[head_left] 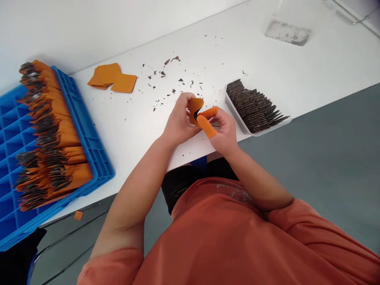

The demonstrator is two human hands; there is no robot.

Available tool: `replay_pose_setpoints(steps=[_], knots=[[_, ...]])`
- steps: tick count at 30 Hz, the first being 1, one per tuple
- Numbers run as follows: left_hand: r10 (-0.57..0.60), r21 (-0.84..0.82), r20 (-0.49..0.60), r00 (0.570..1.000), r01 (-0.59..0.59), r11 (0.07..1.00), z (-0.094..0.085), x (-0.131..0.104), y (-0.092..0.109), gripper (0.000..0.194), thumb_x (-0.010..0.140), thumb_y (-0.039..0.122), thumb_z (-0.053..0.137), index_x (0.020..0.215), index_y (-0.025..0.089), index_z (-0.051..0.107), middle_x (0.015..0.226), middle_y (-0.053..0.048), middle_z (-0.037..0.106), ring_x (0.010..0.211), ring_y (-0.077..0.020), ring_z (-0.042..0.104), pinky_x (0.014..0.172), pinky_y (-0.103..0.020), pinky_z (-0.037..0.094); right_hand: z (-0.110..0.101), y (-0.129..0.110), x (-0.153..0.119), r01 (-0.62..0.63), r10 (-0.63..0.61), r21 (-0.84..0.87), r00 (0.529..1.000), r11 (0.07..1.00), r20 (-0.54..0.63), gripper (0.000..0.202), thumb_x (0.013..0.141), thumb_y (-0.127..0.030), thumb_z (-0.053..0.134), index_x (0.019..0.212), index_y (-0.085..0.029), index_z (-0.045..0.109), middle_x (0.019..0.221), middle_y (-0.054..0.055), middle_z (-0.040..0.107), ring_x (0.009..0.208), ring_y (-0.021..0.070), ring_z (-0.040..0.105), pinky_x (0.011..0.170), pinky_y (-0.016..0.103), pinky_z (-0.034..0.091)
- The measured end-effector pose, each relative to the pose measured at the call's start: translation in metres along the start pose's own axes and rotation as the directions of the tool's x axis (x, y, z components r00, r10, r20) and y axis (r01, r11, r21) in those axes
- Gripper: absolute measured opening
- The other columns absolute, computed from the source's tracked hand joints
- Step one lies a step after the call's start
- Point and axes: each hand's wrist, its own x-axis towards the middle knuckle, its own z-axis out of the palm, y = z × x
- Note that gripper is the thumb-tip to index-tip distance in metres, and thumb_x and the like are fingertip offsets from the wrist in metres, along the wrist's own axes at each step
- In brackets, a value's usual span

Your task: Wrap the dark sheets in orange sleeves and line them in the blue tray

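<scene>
The left hand grasps the curved orange pouch over the white surface, long axis roughly away from the torso, dark-edged side adjoining the right hand, whose exact hold cannot be determined.

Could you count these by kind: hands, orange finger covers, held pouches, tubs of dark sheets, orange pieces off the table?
Hands: 2 (left hand, right hand)
Orange finger covers: 2
Held orange pouch: 1
Tub of dark sheets: 1
Orange piece off the table: 1
Total: 7
</scene>
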Motion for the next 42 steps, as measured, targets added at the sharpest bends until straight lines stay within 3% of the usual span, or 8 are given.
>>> replay_pose_setpoints(steps=[9,13,16,20,24,29,36,42], knots=[[0.157,0.198,-0.061,0.986,-0.142,0.97,-0.008,0.002,0.005,0.075,0.076,0.053,0.098,0.126,0.033,0.046,0.122,-0.005,0.055,0.095,-0.0191,0.06,0.075,-0.036,0.055,-0.001,-0.02,-0.022,0.298,-0.314,-0.221,0.949,0.929,-0.04,0.024,0.109,-0.039,0.061,0.128,-0.026,0.066,0.106,0.006,0.078,0.099,0.0225,0.073,0.091,0.046,0.063],[0.163,0.283,-0.131,0.978,-0.121,0.952,-0.015,0.003,0.003,0.082,0.073,0.065,0.097,0.124,0.033,0.042,0.127,-0.007,0.053,0.11,-0.0257,0.063,0.082,-0.041,0.058,-0.064,-0.075,-0.019,0.439,-0.44,-0.361,0.894,0.823,0.084,0.037,0.1,-0.027,0.071,0.137,-0.032,0.067,0.117,0.004,0.079,0.105,0.0243,0.074,0.09,0.048,0.064],[0.153,0.274,-0.125,0.98,-0.114,0.955,-0.018,0.002,0.005,0.082,0.072,0.063,0.098,0.125,0.033,0.043,0.131,-0.008,0.053,0.117,-0.0297,0.063,0.086,-0.046,0.059,-0.133,-0.097,0.026,0.506,-0.476,-0.566,0.853,0.651,0.215,0.028,0.104,-0.03,0.066,0.131,-0.033,0.075,0.118,0.003,0.08,0.11,0.0241,0.074,0.105,0.052,0.057],[0.092,0.256,-0.086,0.992,-0.067,0.964,-0.021,0.0,0.008,0.081,0.071,0.052,0.1,0.128,0.034,0.046,0.135,-0.008,0.055,0.118,-0.031,0.064,0.089,-0.05,0.059,-0.188,-0.071,0.103,0.385,-0.078,-0.763,0.91,0.52,0.407,0.049,0.113,-0.054,0.041,0.117,-0.029,0.083,0.157,0.007,0.063,0.159,0.0435,0.041,0.131,0.076,0.026],[0.058,0.266,-0.084,0.995,-0.034,0.963,-0.026,-0.001,0.007,0.08,0.068,0.052,0.102,0.126,0.034,0.049,0.133,-0.007,0.058,0.116,-0.0298,0.065,0.094,-0.051,0.062,-0.188,-0.029,0.134,0.392,0.177,-0.736,0.807,0.552,0.563,0.065,0.114,-0.061,0.026,0.107,-0.027,0.082,0.174,0.004,0.048,0.173,0.0445,0.016,0.139,0.077,0.011],[0.02,0.246,-0.048,0.999,-0.008,0.969,-0.03,-0.002,0.008,0.076,0.07,0.048,0.102,0.126,0.033,0.052,0.132,-0.007,0.058,0.112,-0.0282,0.066,0.101,-0.055,0.063,-0.179,-0.013,0.13,0.39,0.248,-0.703,0.743,0.595,0.622,0.072,0.114,-0.062,0.017,0.115,-0.027,0.08,0.184,0.003,0.035,0.176,0.0432,0.01,0.143,0.073,0.005],[-0.055,0.289,0.021,0.998,0.046,0.956,-0.032,-0.002,0.018,0.075,0.072,0.037,0.1,0.13,0.033,0.053,0.132,-0.008,0.061,0.121,-0.0314,0.067,0.101,-0.055,0.062,-0.173,-0.004,0.135,0.42,0.234,-0.657,0.702,0.627,0.673,0.069,0.114,-0.061,0.021,0.118,-0.026,0.081,0.174,0.007,0.048,0.176,0.046,0.015,0.139,0.081,0.013],[0.039,0.308,0.038,0.999,-0.049,0.95,-0.034,0.0,0.014,0.083,0.063,0.028,0.103,0.131,0.03,0.056,0.126,-0.011,0.064,0.123,-0.0364,0.068,0.094,-0.053,0.061,-0.173,-0.004,0.141,0.356,0.276,-0.657,0.7,0.665,0.659,0.062,0.113,-0.059,0.02,0.121,-0.032,0.076,0.163,0.006,0.057,0.174,0.0416,0.018,0.141,0.074,0.017]])
